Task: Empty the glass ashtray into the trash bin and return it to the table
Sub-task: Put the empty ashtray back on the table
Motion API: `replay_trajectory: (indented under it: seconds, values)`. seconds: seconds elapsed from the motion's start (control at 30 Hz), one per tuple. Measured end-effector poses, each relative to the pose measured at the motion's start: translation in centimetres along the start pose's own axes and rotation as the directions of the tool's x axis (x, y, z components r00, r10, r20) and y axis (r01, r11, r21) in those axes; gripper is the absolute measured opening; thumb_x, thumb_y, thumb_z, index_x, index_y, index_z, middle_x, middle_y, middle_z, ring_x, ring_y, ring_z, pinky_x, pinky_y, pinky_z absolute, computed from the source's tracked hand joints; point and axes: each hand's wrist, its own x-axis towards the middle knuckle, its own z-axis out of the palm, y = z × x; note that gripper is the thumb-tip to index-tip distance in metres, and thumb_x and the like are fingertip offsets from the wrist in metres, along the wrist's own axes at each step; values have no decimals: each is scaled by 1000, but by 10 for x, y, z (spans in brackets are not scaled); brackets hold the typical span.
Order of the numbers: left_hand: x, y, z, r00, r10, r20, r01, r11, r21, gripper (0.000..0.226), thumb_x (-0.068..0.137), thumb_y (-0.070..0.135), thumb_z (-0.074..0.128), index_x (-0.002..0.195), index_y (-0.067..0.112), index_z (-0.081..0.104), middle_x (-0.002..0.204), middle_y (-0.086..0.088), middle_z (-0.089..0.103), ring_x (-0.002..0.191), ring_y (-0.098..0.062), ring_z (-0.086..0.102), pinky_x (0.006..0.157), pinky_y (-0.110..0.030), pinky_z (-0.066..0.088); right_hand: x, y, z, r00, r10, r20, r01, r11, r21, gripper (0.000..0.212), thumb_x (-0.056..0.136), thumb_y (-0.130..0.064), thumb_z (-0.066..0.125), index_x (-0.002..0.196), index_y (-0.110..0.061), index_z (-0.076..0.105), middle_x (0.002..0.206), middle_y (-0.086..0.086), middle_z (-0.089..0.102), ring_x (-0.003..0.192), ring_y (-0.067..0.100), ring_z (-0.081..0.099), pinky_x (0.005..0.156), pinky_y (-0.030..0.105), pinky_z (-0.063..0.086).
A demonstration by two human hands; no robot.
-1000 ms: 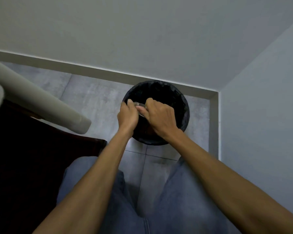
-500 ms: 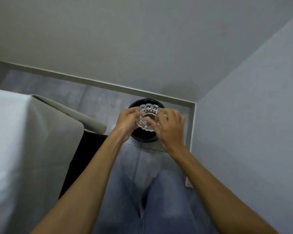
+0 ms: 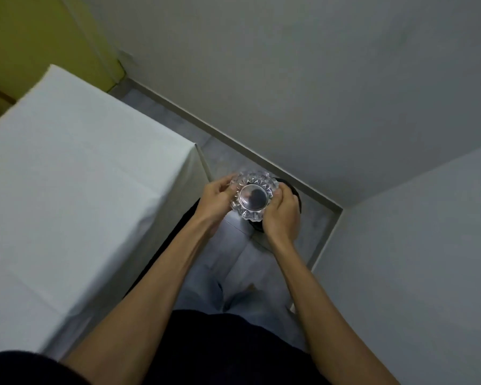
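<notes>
The cut-glass ashtray (image 3: 252, 198) is held up between both hands, its round hollow facing me; I see nothing inside it. My left hand (image 3: 216, 201) grips its left rim and my right hand (image 3: 282, 215) grips its right rim. The black trash bin (image 3: 294, 193) stands on the floor in the room's corner, mostly hidden behind the ashtray and my right hand. The table (image 3: 75, 190), covered with a white cloth, fills the left side, its corner just left of my hands.
Grey walls meet in a corner behind the bin, with a skirting board along the tiled floor (image 3: 228, 159). A yellow panel (image 3: 39, 37) stands beyond the table at top left. My legs in light jeans are below the hands.
The ashtray has come up out of the bin and away from it, still in both hands. The view has risen and turned left, so the table top now shows.
</notes>
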Motion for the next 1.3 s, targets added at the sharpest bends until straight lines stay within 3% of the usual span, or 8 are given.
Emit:
replay_trajectory:
  seconds: [0.1, 0.3, 0.5, 0.67, 0.83, 1.03, 1.2, 1.3]
  values:
    - [-8, 3, -16, 999, 23, -30, -22, 999, 33, 35, 92, 14, 65, 127, 8, 67, 116, -16, 73, 105, -29, 67, 97, -50, 50, 0, -8, 14, 999, -49, 23, 49, 999, 3, 33, 104, -15, 41, 124, -8, 66, 113, 15, 62, 96, 16, 55, 79, 14, 30]
    - [-22, 27, -114, 944, 72, -321, -44, 995, 93, 34, 94, 4, 60, 126, 10, 67, 89, 1, 75, 84, -17, 70, 87, -38, 57, -14, -56, 97, 922, -233, 308, 256, 966, -36, 33, 102, -25, 41, 119, -19, 68, 110, 6, 67, 102, 22, 63, 89, 31, 47]
    - [-34, 34, -206, 821, 38, -570, 79, 981, 179, 41, 87, 25, 65, 129, 24, 67, 106, -2, 76, 100, -18, 70, 97, -36, 54, -33, -97, 193, 795, -209, 570, 286, 957, -49, 36, 93, -37, 40, 118, -31, 65, 106, 4, 72, 99, 31, 67, 79, 51, 59]
    - [-39, 37, -269, 719, 24, -695, 162, 966, 200, 41, 91, 17, 63, 132, 21, 65, 92, 2, 71, 113, -20, 64, 98, -24, 46, -53, -108, 269, 697, -146, 702, 266, 962, -64, 45, 89, -44, 41, 128, -36, 61, 121, 10, 62, 103, 31, 66, 83, 52, 60]
    - [-39, 36, -310, 577, 3, -817, 194, 971, 141, 43, 93, 11, 53, 135, 19, 63, 133, -5, 66, 125, -23, 60, 96, -21, 46, -71, -131, 327, 580, -168, 797, 387, 918, -89, 50, 90, -38, 43, 132, -12, 53, 120, 18, 61, 94, 39, 69, 78, 52, 61]
    - [-31, 37, -329, 435, -31, -900, 215, 974, 70, 43, 87, 3, 49, 124, 12, 70, 122, -10, 71, 116, -31, 64, 95, -33, 54, -88, -181, 350, 470, -212, 857, 581, 805, -120, 17, 92, -9, 44, 76, -11, 49, 100, 21, 61, 77, 28, 53, 65, 31, 40]
    - [-20, 37, -319, 305, -23, -952, 207, 977, 43, 42, 80, -5, 45, 112, 4, 71, 107, -16, 74, 106, -36, 66, 88, -32, 53, -95, -201, 363, 384, -213, 898, 636, 767, -90, 27, 91, 0, 43, 110, 3, 62, 120, 19, 52, 91, 32, 58, 76, 34, 47]
    - [-15, 33, -320, 268, -5, -963, 216, 975, 55, 39, 79, -6, 46, 104, 5, 73, 100, -18, 74, 101, -37, 68, 80, -30, 51, -93, -200, 371, 356, -176, 918, 624, 776, -93, 32, 84, 3, 42, 106, 2, 66, 115, 22, 60, 86, 31, 58, 64, 27, 42]
